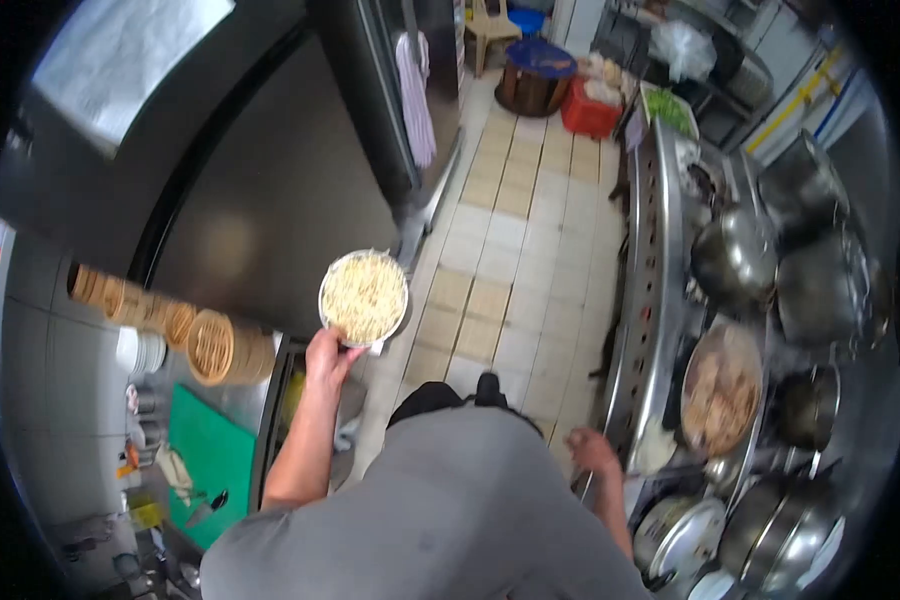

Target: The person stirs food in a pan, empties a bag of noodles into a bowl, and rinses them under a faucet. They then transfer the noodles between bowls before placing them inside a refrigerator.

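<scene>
A round container point(365, 297) full of pale, shredded or noodle-like food is held out over the floor, in front of a dark cabinet door. My left hand point(335, 352) grips its near rim, thumb and fingers closed on the edge. On the other side, my right hand point(592, 450) hangs beside the front edge of the steel stove, away from the container. Its fingers look loosely curled and blurred, and no object shows in it.
The stove point(650, 240) on the right bears large pots and a pan of brownish food point(720, 390). At left are bamboo steamers point(213, 347), a green cutting board point(210, 465) and a knife. A tiled aisle point(530, 250) runs forward to a red crate point(590, 108) and a barrel-like stool.
</scene>
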